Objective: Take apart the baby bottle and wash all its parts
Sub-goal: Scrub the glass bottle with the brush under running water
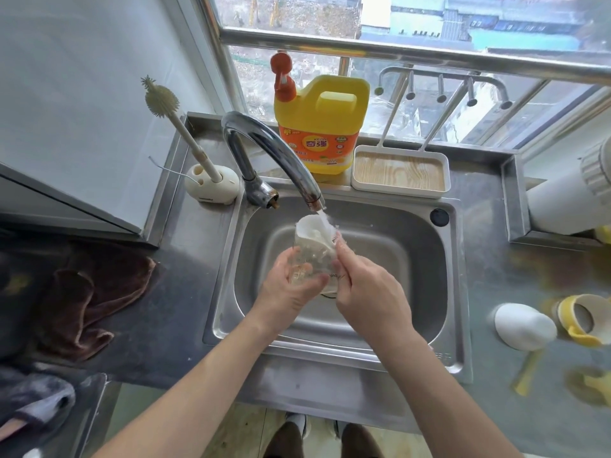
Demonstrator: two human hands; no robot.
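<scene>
The clear bottle body point(312, 256) is held over the steel sink point(413, 259), tilted with its open mouth up under the running faucet point(264, 143). Water streams into the mouth. My left hand point(287, 285) wraps the bottle's lower left side. My right hand point(367, 289) grips its right side, fingers reaching up near the rim. On the counter to the right lie the white cap point(524, 325), the yellow-and-white collar ring with handles point(585, 320) and a yellow straw piece point(527, 371).
A yellow detergent jug point(322, 127) stands behind the faucet. A bottle brush point(185, 133) sits in its white holder at the left. A white wood-grain tray point(400, 170) with a drying rack is behind the sink. A brown cloth point(89, 299) lies on the left counter.
</scene>
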